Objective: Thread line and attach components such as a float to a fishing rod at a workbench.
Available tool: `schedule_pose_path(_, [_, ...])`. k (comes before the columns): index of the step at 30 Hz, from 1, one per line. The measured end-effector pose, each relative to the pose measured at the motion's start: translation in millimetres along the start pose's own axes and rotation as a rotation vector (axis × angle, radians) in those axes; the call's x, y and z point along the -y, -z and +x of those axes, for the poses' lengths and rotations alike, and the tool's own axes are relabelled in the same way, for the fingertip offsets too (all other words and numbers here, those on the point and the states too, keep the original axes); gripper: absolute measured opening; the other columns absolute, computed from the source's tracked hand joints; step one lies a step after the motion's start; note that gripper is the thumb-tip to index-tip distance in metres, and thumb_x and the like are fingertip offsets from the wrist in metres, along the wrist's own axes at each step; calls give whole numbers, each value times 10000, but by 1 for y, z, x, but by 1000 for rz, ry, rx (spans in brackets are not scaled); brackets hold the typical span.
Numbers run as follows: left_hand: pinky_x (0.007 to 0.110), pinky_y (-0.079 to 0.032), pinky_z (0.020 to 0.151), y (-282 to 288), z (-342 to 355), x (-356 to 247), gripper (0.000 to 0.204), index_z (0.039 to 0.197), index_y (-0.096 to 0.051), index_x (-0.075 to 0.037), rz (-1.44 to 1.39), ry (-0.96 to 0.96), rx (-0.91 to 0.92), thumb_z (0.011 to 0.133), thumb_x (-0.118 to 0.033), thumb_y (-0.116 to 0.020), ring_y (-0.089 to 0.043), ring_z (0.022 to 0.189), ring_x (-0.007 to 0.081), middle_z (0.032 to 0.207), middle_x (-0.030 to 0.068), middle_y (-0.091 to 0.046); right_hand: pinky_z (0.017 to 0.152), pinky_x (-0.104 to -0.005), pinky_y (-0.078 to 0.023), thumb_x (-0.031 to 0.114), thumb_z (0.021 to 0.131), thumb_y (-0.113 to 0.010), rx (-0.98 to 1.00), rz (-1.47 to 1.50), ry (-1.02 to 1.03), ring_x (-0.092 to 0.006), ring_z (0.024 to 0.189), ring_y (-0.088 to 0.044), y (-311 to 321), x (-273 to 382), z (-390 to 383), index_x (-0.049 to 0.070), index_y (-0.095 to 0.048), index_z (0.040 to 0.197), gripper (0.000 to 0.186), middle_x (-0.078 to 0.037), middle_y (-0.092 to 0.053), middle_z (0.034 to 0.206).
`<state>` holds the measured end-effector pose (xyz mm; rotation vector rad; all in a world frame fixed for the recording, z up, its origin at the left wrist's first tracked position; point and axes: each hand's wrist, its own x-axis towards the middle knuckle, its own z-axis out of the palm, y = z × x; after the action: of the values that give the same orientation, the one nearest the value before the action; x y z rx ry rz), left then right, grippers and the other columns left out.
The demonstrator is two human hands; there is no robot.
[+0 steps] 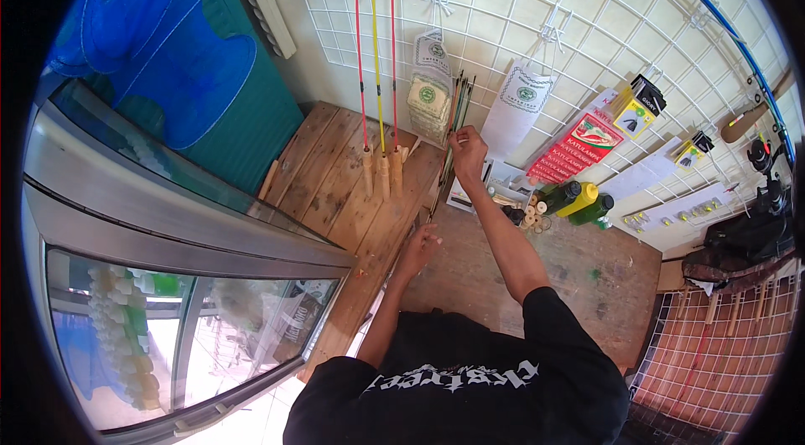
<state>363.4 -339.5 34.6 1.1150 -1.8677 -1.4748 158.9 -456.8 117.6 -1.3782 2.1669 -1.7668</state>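
My right hand (pixel 466 145) is raised to the grid wall, its fingers closed around thin dark and greenish rods (pixel 461 97) that lean upright beside the hanging packets (pixel 429 93). Below, my left hand (pixel 419 248) has its fingers loosely apart and holds nothing visible, near the edge of the wooden ledge (pixel 340 210) and the lower part of the rods. Left of my right hand, two red rods and a yellow rod (pixel 381 109) stand with cork handles (pixel 386 172) on the ledge.
A plywood surface (pixel 553 269) lies below, with bottles (pixel 583 202) and cork pieces (pixel 532 214) at its back. Packets (pixel 587 143) hang on the white grid (pixel 503 0). A framed glass panel (pixel 193 227) borders the left, below blue mesh (pixel 180 76). A blue rod (pixel 738 34) arcs at upper right.
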Motion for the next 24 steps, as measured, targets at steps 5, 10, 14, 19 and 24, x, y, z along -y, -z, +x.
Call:
schedule_pose_path(5, [307, -462, 746, 0, -4, -5, 394, 1218, -514, -76, -31, 2, -13, 865, -188, -648, -571, 809, 170, 877, 79, -600, 580, -323, -505, 63, 801, -671, 73, -6, 13, -226, 658, -644, 1, -2, -1, -37, -583, 819, 135, -158, -639, 736])
schedule_pose_path(10, [297, -461, 734, -1, -1, -2, 382, 1216, -514, -77, -17, 34, 3, 869, -173, -640, -569, 807, 159, 878, 71, -598, 579, -307, -504, 70, 808, -676, 99, 9, 12, -209, 634, -639, 5, -2, -5, -39, -583, 820, 144, -150, -638, 722])
schedule_pose_path(14, [277, -457, 714, 1, -2, 2, 364, 1207, -520, -66, -73, 72, -27, 870, -149, -630, -569, 807, 142, 868, 62, -604, 584, -291, -505, 63, 828, -663, 120, 44, 12, -176, 632, -643, 11, 7, -20, -39, -578, 839, 133, -135, -648, 721])
schedule_pose_path(19, [297, -470, 678, 5, 0, 1, 367, 1209, -517, -55, -33, 61, -96, 871, -153, -621, -589, 742, 158, 882, 87, -631, 599, -284, -520, 64, 848, -650, 166, 130, -7, -159, 661, -652, 16, 16, -47, -28, -575, 888, 126, -125, -664, 749])
schedule_pose_path(24, [338, -492, 676, 7, -2, -1, 386, 1224, -507, -58, 42, 77, -141, 871, -174, -613, -625, 709, 201, 931, 130, -652, 618, -334, -536, 83, 861, -633, 340, 227, -80, -241, 695, -682, 30, 39, -77, -23, -570, 900, 129, -181, -664, 773])
